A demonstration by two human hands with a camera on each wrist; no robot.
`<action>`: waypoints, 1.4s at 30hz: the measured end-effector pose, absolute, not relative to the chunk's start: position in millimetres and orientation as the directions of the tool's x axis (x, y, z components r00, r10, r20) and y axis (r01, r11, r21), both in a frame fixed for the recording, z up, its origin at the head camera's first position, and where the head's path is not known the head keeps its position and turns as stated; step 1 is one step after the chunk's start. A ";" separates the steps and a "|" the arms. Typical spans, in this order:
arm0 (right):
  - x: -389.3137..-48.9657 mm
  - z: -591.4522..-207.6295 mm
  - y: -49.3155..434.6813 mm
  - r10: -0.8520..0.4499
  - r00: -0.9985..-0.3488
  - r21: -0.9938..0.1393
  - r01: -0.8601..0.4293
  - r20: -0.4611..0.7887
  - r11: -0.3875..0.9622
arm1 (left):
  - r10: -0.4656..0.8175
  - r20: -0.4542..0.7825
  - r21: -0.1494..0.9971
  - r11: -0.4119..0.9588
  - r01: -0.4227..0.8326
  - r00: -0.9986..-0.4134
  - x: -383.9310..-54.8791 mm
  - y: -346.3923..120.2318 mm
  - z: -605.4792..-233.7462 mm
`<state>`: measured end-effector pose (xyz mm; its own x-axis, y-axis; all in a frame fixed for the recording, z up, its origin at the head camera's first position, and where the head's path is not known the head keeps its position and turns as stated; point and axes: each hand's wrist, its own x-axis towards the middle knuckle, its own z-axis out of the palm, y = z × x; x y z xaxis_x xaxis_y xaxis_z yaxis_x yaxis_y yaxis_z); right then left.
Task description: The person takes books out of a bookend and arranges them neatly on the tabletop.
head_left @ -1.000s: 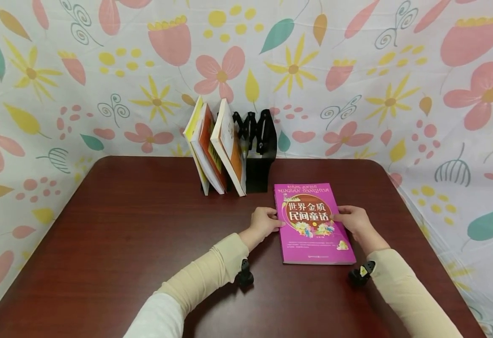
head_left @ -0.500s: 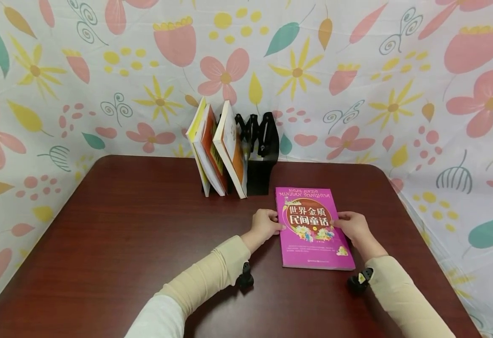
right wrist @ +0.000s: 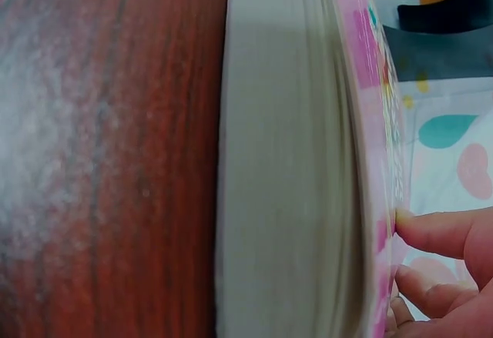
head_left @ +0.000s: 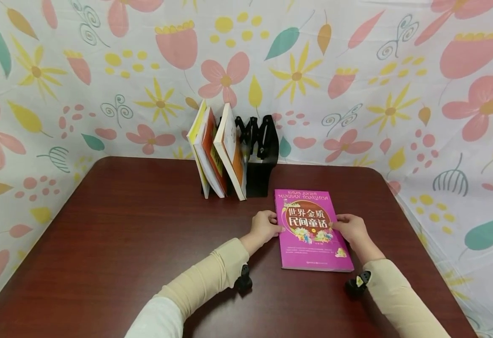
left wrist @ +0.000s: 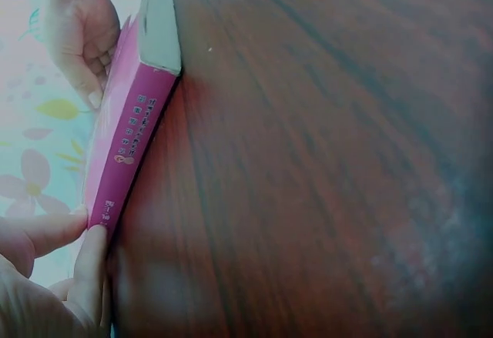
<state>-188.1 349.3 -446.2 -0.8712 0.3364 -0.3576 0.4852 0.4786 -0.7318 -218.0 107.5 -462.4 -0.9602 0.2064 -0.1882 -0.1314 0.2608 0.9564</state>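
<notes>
Left hand (head_left: 264, 226): gripping, thumb on the front cover and a finger along the spine. Right hand (head_left: 353, 231): gripping too, as I read it, with the thumb on the cover and the fingers curled at the page edge; I cannot see what lies beneath.

Purple book (head_left: 310, 258): one, right of centre in the frame, cover up, on the table (head_left: 145, 225). Held by opposite long edges at about the same level; from my end I judge this steadies it against turning and leaves the title uncovered.

Wrist cameras (head_left: 243, 280) (head_left: 358, 283): two, black, one at each cuff, facing the work, which is how I get my close views of spine and pages.

Leaning books (head_left: 231, 164): a short row, upper centre of the frame, tilted towards the left at the top, probably resting on one another for support.

Black holder (head_left: 258, 180): just right of the row, dark upright parts in it that I cannot identify; likely an end stop.

Flowered cloth (head_left: 297, 23): hung behind, across the top of the frame, presumably as a backdrop.
</notes>
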 end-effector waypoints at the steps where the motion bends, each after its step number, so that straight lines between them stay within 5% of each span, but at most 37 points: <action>1: -188.0 -447.5 349.1 0.337 -0.870 -0.734 0.487 -0.360 0.474 | 0.213 -0.184 0.957 0.260 -0.126 -0.960 -218.2 106.9 -463.8; 24: -182.0 -429.0 346.9 0.309 -0.885 -0.725 0.464 -0.350 0.509 | 0.284 -0.175 0.955 0.280 -0.094 -0.943 -217.7 83.4 -451.4; 36: -177.5 -413.5 337.8 0.331 -0.918 -0.716 0.380 -0.217 0.585 | 0.357 -0.114 0.946 0.324 0.008 -0.927 -214.7 42.4 -439.6; 42: -175.4 -404.2 329.8 0.306 -0.935 -0.736 0.334 -0.180 0.589 | 0.445 0.010 0.933 0.318 0.168 -0.896 -215.7 14.9 -427.5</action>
